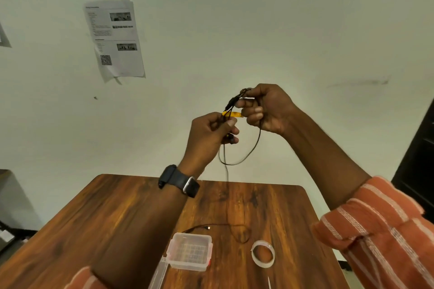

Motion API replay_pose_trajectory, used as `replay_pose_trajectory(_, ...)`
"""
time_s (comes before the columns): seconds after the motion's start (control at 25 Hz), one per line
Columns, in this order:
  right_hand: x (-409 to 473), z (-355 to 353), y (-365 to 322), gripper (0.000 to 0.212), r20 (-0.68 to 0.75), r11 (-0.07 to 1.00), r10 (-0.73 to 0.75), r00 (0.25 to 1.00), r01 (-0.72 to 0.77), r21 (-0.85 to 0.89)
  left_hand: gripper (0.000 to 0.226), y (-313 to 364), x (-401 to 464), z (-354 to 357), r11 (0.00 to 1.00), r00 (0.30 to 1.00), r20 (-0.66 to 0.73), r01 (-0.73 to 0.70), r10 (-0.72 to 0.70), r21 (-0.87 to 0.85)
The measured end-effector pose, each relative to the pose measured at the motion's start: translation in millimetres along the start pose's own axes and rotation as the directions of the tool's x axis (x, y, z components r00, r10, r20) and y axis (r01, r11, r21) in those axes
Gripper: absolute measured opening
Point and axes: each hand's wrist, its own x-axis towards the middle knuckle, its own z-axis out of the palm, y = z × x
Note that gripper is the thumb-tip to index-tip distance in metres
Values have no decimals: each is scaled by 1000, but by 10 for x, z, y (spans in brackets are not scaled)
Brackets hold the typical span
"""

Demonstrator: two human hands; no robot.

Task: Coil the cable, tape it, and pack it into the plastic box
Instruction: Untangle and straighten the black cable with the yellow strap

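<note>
I am holding the cable (254, 145) up in front of me, well above the table (117, 213), and I am in the coiling step — the first loops are forming between my hands. My left hand (209, 138) is curled round a few strands and is pinching them against my thumb, with something yellow (231, 114) showing just above its knuckles; I cannot tell whether that is a plug housing or a tag. My right hand (270, 108) is closed on the upper bend of the cable, fingers folded in over the dark strands. One loop is hanging between the two hands, and a single strand is trailing down to the tabletop, where the free end is lying in a loose curl just behind the plastic box (190, 251). The box is standing open, its lid lying beside it on the left. The tape roll (263, 253) is lying near it on the right, untouched.

Most of the work is ahead, I judge. Next I need to draw up the trailing length loop by loop — keeping the turns even and the pinch firm, so the bundle is not springing apart before the tape goes on.
</note>
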Motion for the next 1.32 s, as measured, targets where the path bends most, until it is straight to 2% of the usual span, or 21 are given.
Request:
replay_pose_trajectory(0.12,-83,-190,-22,19,-37,999,-41,998,40,-11,14,-100,-24,57,997,995,-90,42,-47,-58)
replay_pose_trajectory(0.24,-141,-418,-37,18,-139,991,-87,986,72,-108,13,-200,9,11,998,992,-129,1,7,63)
replay_pose_trajectory(0.36,-157,-673,22,17,-296,971,-160,942,96,-218,20,-238,-5,-41,988,996,-47,70,-78,-140)
replay_pose_trajectory(0.44,-152,-845,91,17,-348,954,-190,918,88,-288,25,-292,-30,-37,969,987,-93,106,-129,-223)
replay_pose_trajectory(0.52,-187,-982,158,8,-315,908,-166,935,21,-418,25,-362,-48,-24,968,965,-223,88,-141,-234)
replay_pose_trajectory(0.6,-249,-1074,254,9,-179,834,-92,980,-23,-552,22,-406,-39,-49,967,918,-364,71,-160,-244)
replay_pose_trajectory(0.64,-273,-1111,312,14,-103,823,-74,992,3,-568,21,-419,-29,-77,958,889,-414,83,-196,-275)
replay_pose_trajectory(0.72,-296,-1144,422,21,-17,881,-112,994,91,-464,21,-435,-10,-124,908,846,-437,119,-305,-402)
replay_pose_trajectory(0.8,-279,-1137,538,24,-94,936,-162,982,123,-330,21,-456,-5,-137,838,841,-377,150,-387,-524)
replay_pose_trajectory(0.84,-269,-1128,596,25,-184,928,-201,962,127,-350,20,-465,-6,-121,807,848,-327,180,-417,-563)
replay_pose_trajectory(0.92,-242,-1054,693,21,-309,862,-291,906,108,-495,20,-472,-6,-65,763,864,-227,240,-450,-601)
replay_pose_trajectory(0.96,-233,-980,744,16,-317,826,-328,890,107,-553,20,-474,-14,-45,755,874,-187,257,-448,-603)
replay_pose_trajectory(1.04,-243,-821,858,15,-279,677,-468,838,137,-723,22,-488,-25,0,767,899,-138,265,-416,-585)
replay_pose_trajectory(1.12,-329,-613,954,20,-171,432,-691,702,211,-877,24,-490,-55,40,805,918,-129,254,-376,-537)
replay_pose_trajectory(1.16,-390,-504,974,17,-111,384,-756,645,300,-873,25,-483,-71,55,820,924,-129,248,-361,-515)
replay_pose_trajectory(1.2,-437,-415,988,16,-64,394,-760,647,381,-836,25,-470,-82,68,826,928,-126,244,-352,-508)
replay_pose_trajectory(1.24,-477,-345,999,18,-16,431,-715,699,423,-797,26,-451,-87,77,822,929,-120,244,-351,-515)
replay_pose_trajectory(1.32,-530,-262,1021,29,81,517,-541,837,407,-753,24,-398,-92,88,790,926,-94,255,-365,-557)
